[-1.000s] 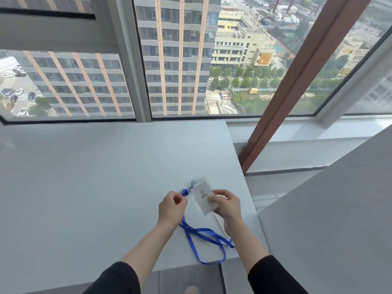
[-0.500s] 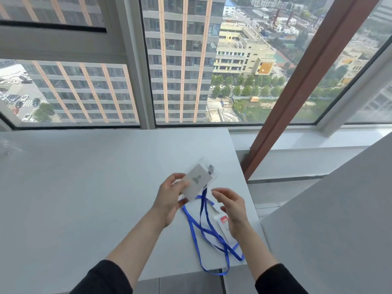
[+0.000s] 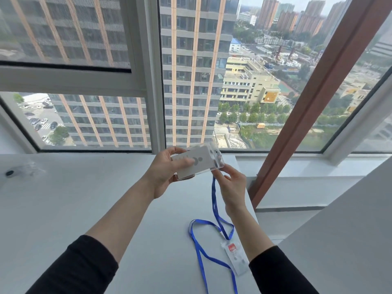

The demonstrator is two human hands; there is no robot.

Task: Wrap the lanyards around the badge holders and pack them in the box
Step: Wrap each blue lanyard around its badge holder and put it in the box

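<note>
Left hand (image 3: pixel 163 174) is gripping the badge holder (image 3: pixel 202 164) by its left end, right hand (image 3: pixel 233 187) is pinching the blue lanyard (image 3: pixel 214 201) just under that holder's right corner.

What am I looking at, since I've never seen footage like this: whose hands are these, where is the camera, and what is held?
No machine here: a person works with bare hands, filmed by one camera worn on the head, looking forward and down. The left hand grips a clear badge holder with a card inside, above the grey table. The right hand has its fingertips at the holder's corner, where a blue lanyard hangs down; whether it pinches the strap is unclear. The lanyard's loops lie on the table beside a small clear packet with a red label.
</note>
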